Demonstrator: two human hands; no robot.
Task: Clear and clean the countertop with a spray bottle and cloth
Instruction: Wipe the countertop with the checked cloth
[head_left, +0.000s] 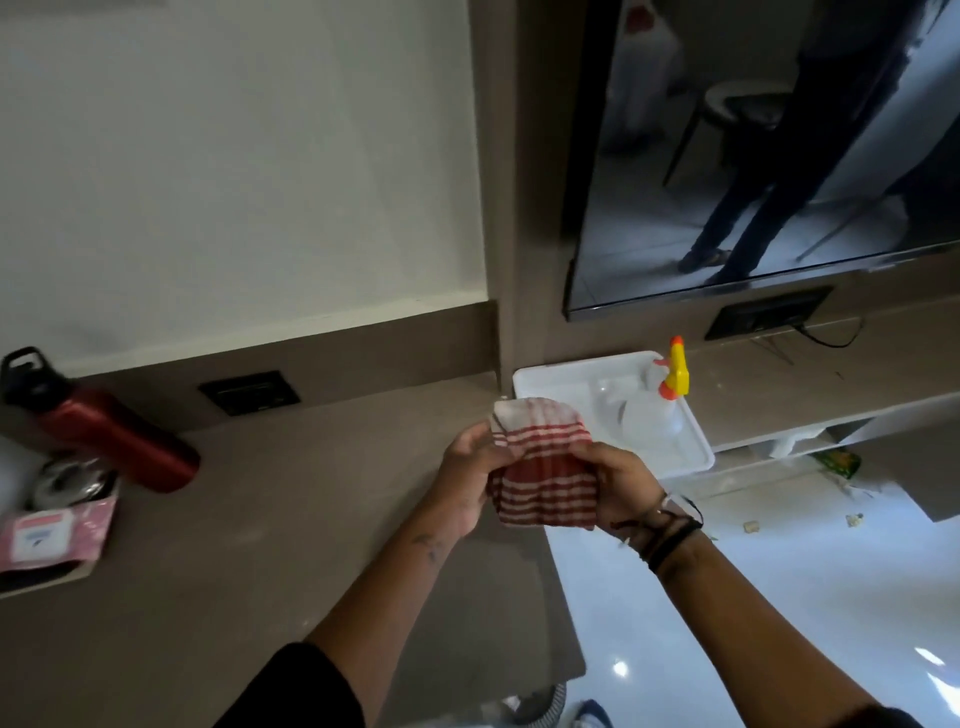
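Note:
A folded red-and-white striped cloth (543, 467) is held up above the brown countertop (291, 519), near its right end. My left hand (470, 475) grips its left side and my right hand (621, 486) grips its right side. Just behind the cloth, a clear spray bottle (657, 410) with a yellow and orange trigger head stands in a white tray (550, 382).
At the counter's left lie a red bottle (109, 436) with a black cap, a shiny metal item (70, 480) and a pink packet (49, 535). A dark TV (753, 156) hangs on the wall above a lower shelf (810, 384). Scraps litter the glossy floor (779, 597) on the right.

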